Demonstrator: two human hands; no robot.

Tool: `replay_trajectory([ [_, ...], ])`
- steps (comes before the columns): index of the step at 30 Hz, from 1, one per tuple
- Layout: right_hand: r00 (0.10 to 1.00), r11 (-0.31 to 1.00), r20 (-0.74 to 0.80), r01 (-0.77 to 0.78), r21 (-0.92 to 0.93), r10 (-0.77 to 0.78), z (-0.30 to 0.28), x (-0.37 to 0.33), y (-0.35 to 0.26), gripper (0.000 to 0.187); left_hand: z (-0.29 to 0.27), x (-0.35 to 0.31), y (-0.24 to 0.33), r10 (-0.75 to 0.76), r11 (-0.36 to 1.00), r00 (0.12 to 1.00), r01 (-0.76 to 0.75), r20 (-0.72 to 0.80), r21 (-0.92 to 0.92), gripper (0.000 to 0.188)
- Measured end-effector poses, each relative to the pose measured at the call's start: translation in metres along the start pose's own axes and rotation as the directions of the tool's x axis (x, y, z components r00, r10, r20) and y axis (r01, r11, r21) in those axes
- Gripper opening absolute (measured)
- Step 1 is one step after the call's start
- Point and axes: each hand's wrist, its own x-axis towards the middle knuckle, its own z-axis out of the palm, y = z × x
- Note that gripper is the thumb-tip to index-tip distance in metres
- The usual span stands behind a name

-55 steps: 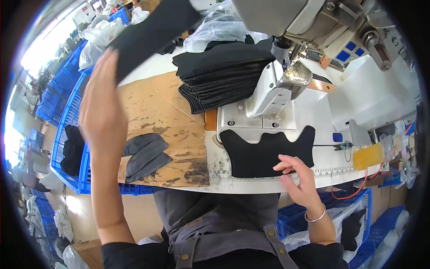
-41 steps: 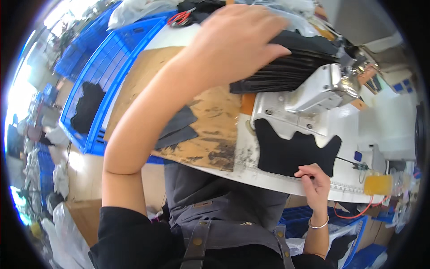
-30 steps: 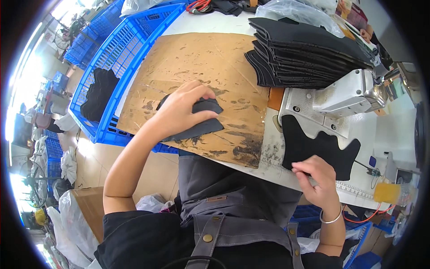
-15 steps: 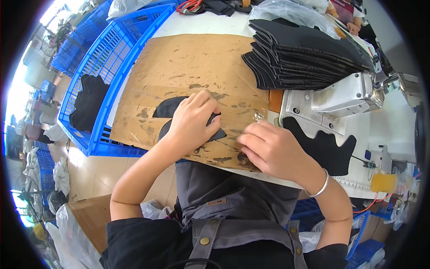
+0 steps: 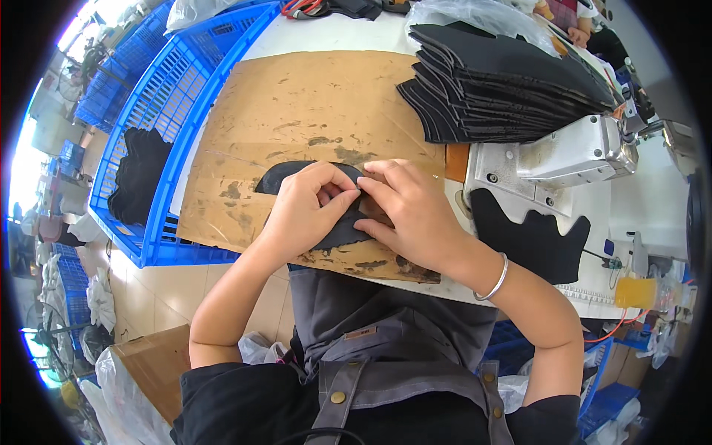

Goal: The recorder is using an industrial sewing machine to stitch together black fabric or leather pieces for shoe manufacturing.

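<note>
A black curved piece of sheet material [image 5: 343, 234] lies on a stained cardboard sheet [image 5: 297, 89] in front of me. My left hand [image 5: 304, 211] rests over it, with thumb and forefinger pinched at its right-hand edge. From the right, my right hand [image 5: 419, 215] meets it there, its fingers bent and the fingertips on the same edge, close to the left fingertips. A second rounded black part [image 5: 280, 176] shows beyond my left hand; whether the two are joined is hidden beneath the hands.
A tall stack of black cut pieces [image 5: 504, 81] stands at the back right, beside a metal sewing machine [image 5: 571, 152]. One wavy-edged black piece [image 5: 530, 237] lies near the machine. On the left, a blue crate [image 5: 159, 237] holds more black pieces [image 5: 141, 174].
My right hand has moved left and up from the cardboard's right side to the black piece's edge. My left hand has shifted slightly, its thumb and forefinger now pinched at the edge.
</note>
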Motion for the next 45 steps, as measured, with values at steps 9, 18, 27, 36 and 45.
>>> replay_trajectory([
  [9, 0.998, 0.988, 0.055, 0.009, -0.156, 0.0, 0.004, -0.005, -0.005, 0.053, -0.041, -0.019, -0.017, -0.164, 0.949, 0.929, 0.057, -0.332, -0.311, 0.011],
  [18, 0.999, 0.986, 0.054, 0.01, -0.166, -0.001, 0.002, -0.004, -0.006, 0.055, -0.173, -0.077, -0.069, -0.204, 0.914, 0.623, -0.156, -0.755, -0.375, 0.018],
  [27, 0.989, 0.988, 0.022, -0.15, 0.047, 0.149, -0.009, 0.008, -0.013, 0.057, -0.136, -0.073, -0.008, -0.109, 0.899, 0.84, -0.145, -0.532, -0.413, 0.017],
  [36, 0.997, 0.908, 0.071, 0.041, -0.416, -0.013, -0.024, -0.006, 0.006, 0.042, -0.019, -0.019, 0.035, -0.112, 0.614, 0.772, -0.442, -0.626, -0.654, 0.012],
  [45, 0.993, 0.948, 0.104, -0.02, -0.318, 0.056, -0.024, -0.019, 0.008, 0.048, 0.027, 0.035, 0.002, 0.59, 0.802, 0.726, -0.473, -0.354, 0.366, 0.069],
])
